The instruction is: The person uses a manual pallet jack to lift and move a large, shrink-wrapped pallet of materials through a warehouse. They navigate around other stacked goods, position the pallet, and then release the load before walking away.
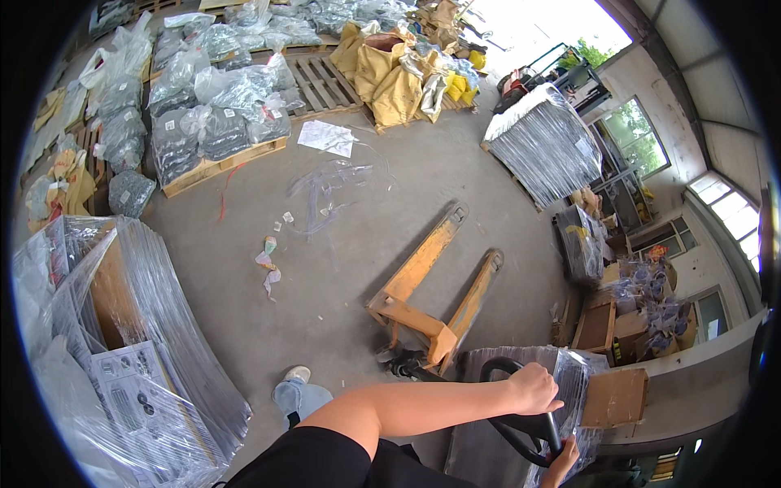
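A yellow pallet jack [416, 259] stands on the floor ahead of me, its two worn forks bare and pointing away to the upper right. Its black loop handle [495, 365] tilts back toward my body at the lower right. My left arm reaches across to the right, and my left hand [533, 390] is closed round the handle. Lower on the same handle, my right hand [561, 462] grips near its end; part of that hand is cut off by dark shadow at the rim.
Left of me stands a film-wrapped load [167, 297]. Pallets of bagged dark goods [220, 130] and yellow sacks [386, 77] line the far side. Loose plastic film [325, 191] and paper scraps [267, 262] litter the floor. Another wrapped pallet load [543, 142] is at far right.
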`<state>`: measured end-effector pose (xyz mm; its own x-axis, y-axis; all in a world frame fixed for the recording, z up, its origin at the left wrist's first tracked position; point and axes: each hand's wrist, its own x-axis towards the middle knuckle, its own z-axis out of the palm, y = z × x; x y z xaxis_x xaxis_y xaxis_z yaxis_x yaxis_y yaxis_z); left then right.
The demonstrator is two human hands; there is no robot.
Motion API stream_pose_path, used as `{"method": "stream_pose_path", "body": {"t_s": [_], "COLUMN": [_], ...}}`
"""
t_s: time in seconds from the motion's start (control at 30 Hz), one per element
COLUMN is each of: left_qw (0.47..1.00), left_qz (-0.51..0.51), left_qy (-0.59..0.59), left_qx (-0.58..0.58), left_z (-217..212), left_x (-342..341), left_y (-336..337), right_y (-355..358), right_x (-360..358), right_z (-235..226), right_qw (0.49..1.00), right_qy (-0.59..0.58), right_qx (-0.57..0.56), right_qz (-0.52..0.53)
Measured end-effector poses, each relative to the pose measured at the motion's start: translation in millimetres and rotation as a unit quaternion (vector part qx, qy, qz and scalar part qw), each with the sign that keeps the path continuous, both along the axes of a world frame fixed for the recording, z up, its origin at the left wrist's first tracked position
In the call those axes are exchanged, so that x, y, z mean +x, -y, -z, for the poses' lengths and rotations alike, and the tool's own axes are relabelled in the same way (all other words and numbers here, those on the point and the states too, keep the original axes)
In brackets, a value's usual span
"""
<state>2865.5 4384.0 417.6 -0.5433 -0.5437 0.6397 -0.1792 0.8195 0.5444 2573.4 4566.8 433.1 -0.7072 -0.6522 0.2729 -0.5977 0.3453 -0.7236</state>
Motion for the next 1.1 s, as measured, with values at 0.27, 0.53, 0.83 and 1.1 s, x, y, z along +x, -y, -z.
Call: {"method": "stream_pose_path", "body": {"t_s": [0.27,0.53,0.83,1.1], "left_qw": [1.0,0.998,0.981,0.95], "left_qz": [0.026,0.036,0.081,0.12], "left_qy": [0.002,0.043,0.168,0.285], "left_qx": [-0.003,0.021,0.052,-0.042], "left_z": [1.5,-3.9,-36.6,-36.2], "left_x": [22.8,16.2,-29.1,-150.6], "left_y": [-2.9,-4.9,28.2,46.7], "right_y": [-17.5,-18.3,13.9,37.7], "right_x": [-6.9,41.2,68.6,67.9], "right_z": [15.1,5.8,0.7,-4.6], "right_qw": [0.999,0.996,0.982,0.954], "right_qy": [-0.031,-0.082,-0.149,-0.263], "right_qx": [-0.009,-0.037,-0.112,-0.141], "right_qz": [0.016,0.015,0.026,-0.005]}}
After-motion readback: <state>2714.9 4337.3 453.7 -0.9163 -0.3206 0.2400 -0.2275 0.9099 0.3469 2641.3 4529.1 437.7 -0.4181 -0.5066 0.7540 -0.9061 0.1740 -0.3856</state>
